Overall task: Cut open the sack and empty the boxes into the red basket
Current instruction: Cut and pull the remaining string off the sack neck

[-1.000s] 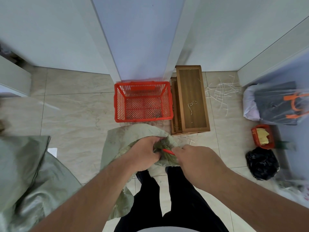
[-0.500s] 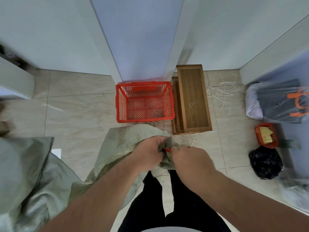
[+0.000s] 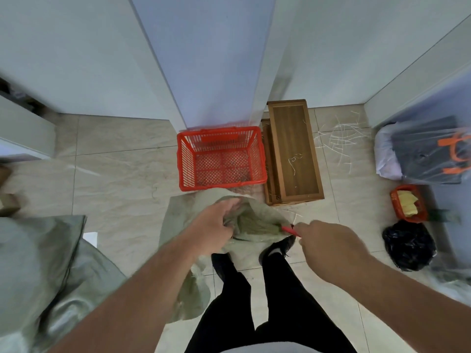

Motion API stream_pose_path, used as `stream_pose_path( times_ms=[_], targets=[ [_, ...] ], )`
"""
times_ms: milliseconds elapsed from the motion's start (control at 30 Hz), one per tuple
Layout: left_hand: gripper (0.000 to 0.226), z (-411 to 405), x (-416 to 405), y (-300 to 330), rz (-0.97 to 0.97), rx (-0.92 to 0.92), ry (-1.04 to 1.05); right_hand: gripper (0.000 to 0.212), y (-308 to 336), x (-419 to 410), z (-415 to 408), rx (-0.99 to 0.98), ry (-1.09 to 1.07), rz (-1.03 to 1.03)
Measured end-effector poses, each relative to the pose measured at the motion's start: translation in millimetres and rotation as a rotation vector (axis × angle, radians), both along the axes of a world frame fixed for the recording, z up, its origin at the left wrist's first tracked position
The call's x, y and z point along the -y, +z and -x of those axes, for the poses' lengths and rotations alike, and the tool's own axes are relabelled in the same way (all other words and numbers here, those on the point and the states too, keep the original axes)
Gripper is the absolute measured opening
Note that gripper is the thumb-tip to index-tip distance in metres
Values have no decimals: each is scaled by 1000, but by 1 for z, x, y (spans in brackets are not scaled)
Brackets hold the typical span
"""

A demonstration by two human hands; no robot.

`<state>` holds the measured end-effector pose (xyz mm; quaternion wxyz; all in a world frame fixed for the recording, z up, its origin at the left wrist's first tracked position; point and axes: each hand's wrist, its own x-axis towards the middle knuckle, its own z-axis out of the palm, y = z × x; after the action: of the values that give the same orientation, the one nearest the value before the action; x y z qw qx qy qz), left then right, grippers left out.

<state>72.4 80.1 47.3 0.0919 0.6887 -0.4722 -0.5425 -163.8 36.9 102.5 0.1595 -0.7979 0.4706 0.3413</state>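
Sack (image 3: 257,226) mouth bunched in my left hand (image 3: 216,226), contents hidden, my right hand (image 3: 328,247) curled round a red tool (image 3: 289,229) whose tip I cannot make out, red basket (image 3: 220,183) beyond, wooden box (image 3: 293,151) beside it, black bag (image 3: 407,244) right.

Beige tiled floor (image 3: 119,179), red basket (image 3: 221,157), wooden crate (image 3: 293,149), black bag (image 3: 407,244)

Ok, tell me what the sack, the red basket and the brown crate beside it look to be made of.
Sack: seemingly woven plastic fabric, dull grey-green; it bunches in soft folds where the left hand grips it.
Red basket: moulded plastic, slightly glossy, with lattice walls and floor of one uniform colour.
Brown crate: probably wood or wood veneer, matt brown, with a grain-like panel set in a raised frame.
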Motion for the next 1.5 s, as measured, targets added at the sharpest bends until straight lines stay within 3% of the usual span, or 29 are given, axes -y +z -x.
stream_pose_path(
  times_ms=[100, 267, 367, 467, 500, 567, 633, 700, 733, 800, 867, 967, 1067, 1167, 1267, 1433, 1500],
  targets=[
    [68, -5, -4, -5, 24, -76, 54, 13, 27, -1, 28, 226, -234, 20],
    [41, -2, -17, 2, 52, -75, 79, 34, 1, -6, 3, 591, -973, -107],
    [31, 8, -29, 15, 29, -90, 54, 35, -35, -10, -23, 583, -1081, -209],
    [25, 14, -43, 27, 48, -91, 43, 12, -59, -7, -36, 587, -1165, -225],
    [23, 14, -50, 30, 56, -103, 88, 4, -59, -4, -37, 613, -1175, -218],
    [30, 13, -79, 32, 128, -36, 305, 10, -55, 6, -38, 645, -1177, -200],
    [55, 10, -119, 16, 173, 260, 517, 13, -49, 17, -38, 646, -1165, -213],
    [86, 3, -161, -17, -10, 544, 501, 16, -43, 24, -38, 639, -1146, -226],
    [91, -2, -178, -34, -206, 543, 447, 17, -42, 26, -39, 627, -1138, -230],
    [62, -15, -202, -68, -509, 391, 483, 17, -38, 30, -40, 604, -1135, -224],
    [18, -29, -219, -81, -527, 295, 639, 18, -35, 32, -39, 591, -1118, -198],
    [13, -55, -217, -73, -335, 334, 955, 11, -28, 34, -38, 581, -1052, -192],
    [20, -97, -186, -42, -139, 365, 1128, 8, -19, 39, -35, 539, -885, -148],
    [18, -135, -148, -8, 1, 376, 1082, 10, -12, 48, -28, 381, -548, -22],
    [15, -158, -122, 25, 101, 432, 840, 13, -4, 57, -17, 217, -352, 152],
    [2, -175, -120, 68, 213, 405, 688, 13, 11, 77, 11, 264, -493, 237],
    [20, -177, -130, 70, 165, 381, 571, 9, 7, 74, 19, 319, -621, 188]
  ],
)
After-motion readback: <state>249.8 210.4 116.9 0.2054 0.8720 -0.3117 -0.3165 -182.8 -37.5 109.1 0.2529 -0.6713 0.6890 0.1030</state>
